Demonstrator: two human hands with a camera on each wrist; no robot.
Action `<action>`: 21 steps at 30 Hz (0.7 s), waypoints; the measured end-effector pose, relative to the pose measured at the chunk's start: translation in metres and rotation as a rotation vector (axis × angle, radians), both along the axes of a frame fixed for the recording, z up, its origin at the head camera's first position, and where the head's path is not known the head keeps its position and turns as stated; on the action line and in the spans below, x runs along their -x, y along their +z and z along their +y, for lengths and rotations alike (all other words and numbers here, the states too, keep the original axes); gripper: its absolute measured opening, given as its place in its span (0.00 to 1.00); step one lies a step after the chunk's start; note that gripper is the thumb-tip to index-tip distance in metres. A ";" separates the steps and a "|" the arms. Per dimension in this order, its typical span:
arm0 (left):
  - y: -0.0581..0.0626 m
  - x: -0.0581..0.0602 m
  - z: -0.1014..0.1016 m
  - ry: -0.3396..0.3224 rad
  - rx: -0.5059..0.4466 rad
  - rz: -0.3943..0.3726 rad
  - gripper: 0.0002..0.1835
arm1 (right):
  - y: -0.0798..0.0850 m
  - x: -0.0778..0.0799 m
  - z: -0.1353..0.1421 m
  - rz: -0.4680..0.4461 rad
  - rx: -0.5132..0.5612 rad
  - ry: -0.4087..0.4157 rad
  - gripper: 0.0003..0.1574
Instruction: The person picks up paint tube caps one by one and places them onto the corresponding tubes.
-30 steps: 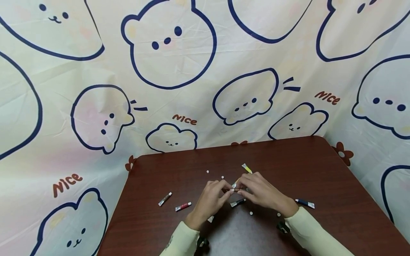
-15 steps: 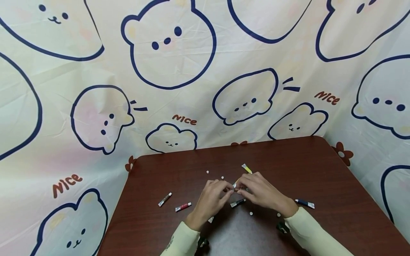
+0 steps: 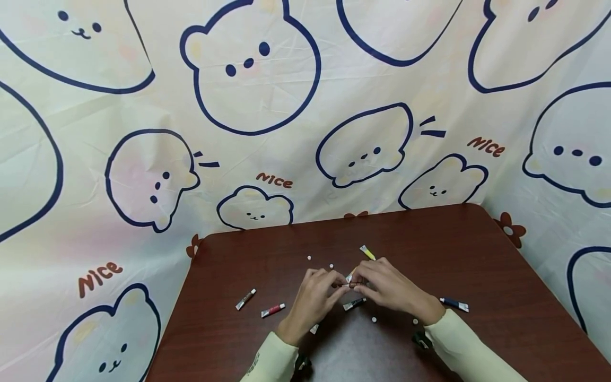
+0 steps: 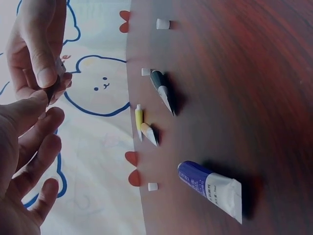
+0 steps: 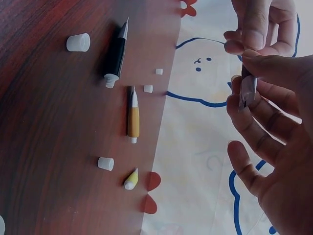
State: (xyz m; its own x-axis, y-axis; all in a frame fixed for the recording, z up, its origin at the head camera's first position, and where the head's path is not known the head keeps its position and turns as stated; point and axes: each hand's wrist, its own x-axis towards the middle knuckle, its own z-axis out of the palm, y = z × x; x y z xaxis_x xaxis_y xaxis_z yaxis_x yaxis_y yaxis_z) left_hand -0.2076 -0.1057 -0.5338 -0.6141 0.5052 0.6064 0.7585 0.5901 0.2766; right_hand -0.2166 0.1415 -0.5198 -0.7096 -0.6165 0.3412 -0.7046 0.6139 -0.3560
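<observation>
Left grip [image 3: 314, 295] and right grip [image 3: 390, 284]: brown tube [image 3: 354, 285] pinched by both
Black tube [image 3: 354, 304] seen nearby on worktop [image 3: 267, 260]

Lit softly in the head view, brightest across the cream fabric backdrop with navy bear outlines [image 3: 258, 101] behind the glossy red-brown wooden worktop [image 3: 406, 239]. Glazed with grey glare at the worktop's near middle; stretched at the edges, high above the worktop. Hazier in both wrist views, with soft shadows on the worktop beside the blue-and-white flat-ended paint tube [image 4: 211, 189] and the black-and-silver paint tube [image 5: 116, 54]. Too small in the head view for detail on the slim brown paint tube [image 3: 355, 285].
</observation>
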 end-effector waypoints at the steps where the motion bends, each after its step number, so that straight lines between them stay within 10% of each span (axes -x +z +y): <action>1: 0.000 0.000 0.000 -0.001 0.004 0.001 0.08 | 0.000 0.000 0.000 0.002 0.001 0.003 0.10; 21: 0.001 0.000 0.000 -0.028 -0.009 0.006 0.12 | 0.000 -0.001 0.000 -0.013 0.017 -0.004 0.10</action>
